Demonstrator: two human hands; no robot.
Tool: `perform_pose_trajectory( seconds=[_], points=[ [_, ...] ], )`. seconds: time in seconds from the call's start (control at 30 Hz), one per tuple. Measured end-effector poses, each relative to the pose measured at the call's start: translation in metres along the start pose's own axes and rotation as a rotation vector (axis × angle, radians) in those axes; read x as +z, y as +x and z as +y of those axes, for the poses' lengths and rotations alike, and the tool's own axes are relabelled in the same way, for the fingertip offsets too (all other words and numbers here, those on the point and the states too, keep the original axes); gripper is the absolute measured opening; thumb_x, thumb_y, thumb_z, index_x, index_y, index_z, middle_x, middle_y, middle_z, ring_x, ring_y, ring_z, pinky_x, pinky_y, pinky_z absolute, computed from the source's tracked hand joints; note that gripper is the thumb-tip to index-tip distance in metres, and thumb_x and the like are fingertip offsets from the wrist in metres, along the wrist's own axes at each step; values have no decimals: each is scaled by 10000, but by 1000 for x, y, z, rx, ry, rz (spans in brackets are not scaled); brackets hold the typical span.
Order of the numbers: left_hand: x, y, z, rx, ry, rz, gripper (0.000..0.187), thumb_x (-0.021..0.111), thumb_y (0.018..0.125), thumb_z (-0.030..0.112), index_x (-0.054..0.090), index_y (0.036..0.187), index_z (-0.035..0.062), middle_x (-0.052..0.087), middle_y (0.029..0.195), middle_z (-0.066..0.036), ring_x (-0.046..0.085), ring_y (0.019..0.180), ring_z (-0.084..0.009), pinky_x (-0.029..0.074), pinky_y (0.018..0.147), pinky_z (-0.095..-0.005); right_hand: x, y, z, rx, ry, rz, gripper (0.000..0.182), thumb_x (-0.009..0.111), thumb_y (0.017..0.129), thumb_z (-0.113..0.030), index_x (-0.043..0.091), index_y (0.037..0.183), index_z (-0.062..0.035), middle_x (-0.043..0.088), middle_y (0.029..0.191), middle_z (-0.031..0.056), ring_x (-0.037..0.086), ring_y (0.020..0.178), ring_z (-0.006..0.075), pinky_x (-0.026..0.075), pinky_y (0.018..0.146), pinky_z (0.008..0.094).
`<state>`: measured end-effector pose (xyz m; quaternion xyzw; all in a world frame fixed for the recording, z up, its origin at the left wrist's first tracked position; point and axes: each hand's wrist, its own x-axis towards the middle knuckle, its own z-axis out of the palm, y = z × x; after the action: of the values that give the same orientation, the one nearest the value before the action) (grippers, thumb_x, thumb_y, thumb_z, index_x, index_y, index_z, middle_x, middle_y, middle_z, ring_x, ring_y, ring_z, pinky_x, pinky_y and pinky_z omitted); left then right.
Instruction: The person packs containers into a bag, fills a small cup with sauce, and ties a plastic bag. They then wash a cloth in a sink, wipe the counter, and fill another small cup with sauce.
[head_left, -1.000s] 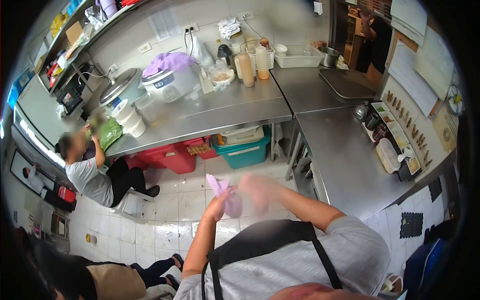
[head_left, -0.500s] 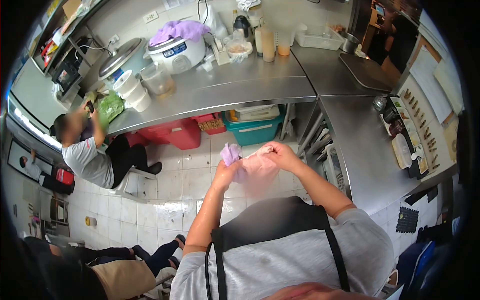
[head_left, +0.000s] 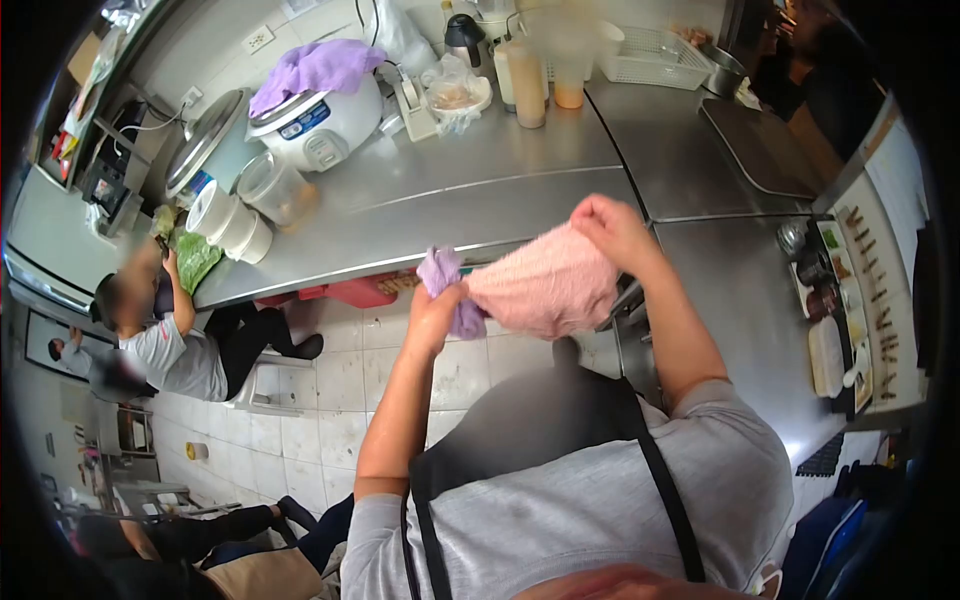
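Observation:
A pink cloth (head_left: 548, 285) is stretched between my two hands in front of the steel counter edge. My right hand (head_left: 612, 232) pinches its upper right corner and is raised higher than the left. My left hand (head_left: 436, 312) is closed around a bunched purple cloth (head_left: 440, 272) and also grips the left end of the pink one. The purple cloth sticks out above and below that fist. The pink cloth hangs in a loose sheet and its lower edge sags.
The steel counter (head_left: 420, 200) carries a rice cooker (head_left: 318, 120) with a purple towel (head_left: 318, 75), stacked white tubs (head_left: 230, 220), bottles (head_left: 527, 85) and a white basket (head_left: 655, 60). A condiment tray (head_left: 835, 300) lies right. A person (head_left: 170, 335) sits at left near leafy greens (head_left: 197, 262).
My right hand has moved up and to the right, spreading the pink cloth wider. My left hand keeps the purple cloth and has shifted slightly left. The view has tilted nearer the counter.

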<state>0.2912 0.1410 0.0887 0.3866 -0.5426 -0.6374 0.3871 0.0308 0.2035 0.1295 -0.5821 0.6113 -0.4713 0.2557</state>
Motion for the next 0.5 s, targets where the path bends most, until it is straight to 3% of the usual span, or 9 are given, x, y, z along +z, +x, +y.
perform_pose_trajectory(
  seconds=[0.07,0.13,0.23,0.3,0.37,0.5],
  points=[
    [21,49,15,12,-54,-1,256,508,749,105,504,982,-1,542,872,-48,513,801,-138,413,707,-274,-27,53,6,-88,-77,105,82,552,761,-103,540,805,-35,520,664,-10,468,636,68,399,599,213],
    [40,94,29,-40,-77,-14,299,502,748,117,477,1023,3,528,892,-47,498,819,-141,404,718,-275,-51,100,23,-107,-92,257,194,553,763,-156,554,933,-62,553,756,45,506,675,123,423,640,261],
    [56,148,45,-80,-49,-34,376,482,729,100,422,1090,14,505,926,-56,483,828,-154,396,718,-277,-82,139,41,-297,-192,456,242,558,758,-161,544,973,-53,540,813,39,513,707,131,429,642,267],
    [68,162,53,-23,-63,-25,424,468,710,85,389,1122,24,489,947,-65,474,833,-163,390,715,-276,-93,153,63,-95,82,248,273,537,788,-191,524,1020,-46,534,890,31,510,760,122,411,682,244],
    [77,174,56,-17,-213,-152,548,458,654,33,341,1189,46,476,1016,-75,478,896,-183,391,779,-293,-98,159,76,170,336,21,277,489,827,-198,505,1057,-44,532,913,28,507,790,106,391,720,212],
    [101,192,61,-47,-427,-443,647,461,613,-7,308,1237,68,481,1045,-72,479,957,-194,379,846,-310,-61,162,94,82,593,-126,295,489,831,-221,493,1069,-47,534,924,32,503,816,92,390,728,207]
  ],
)
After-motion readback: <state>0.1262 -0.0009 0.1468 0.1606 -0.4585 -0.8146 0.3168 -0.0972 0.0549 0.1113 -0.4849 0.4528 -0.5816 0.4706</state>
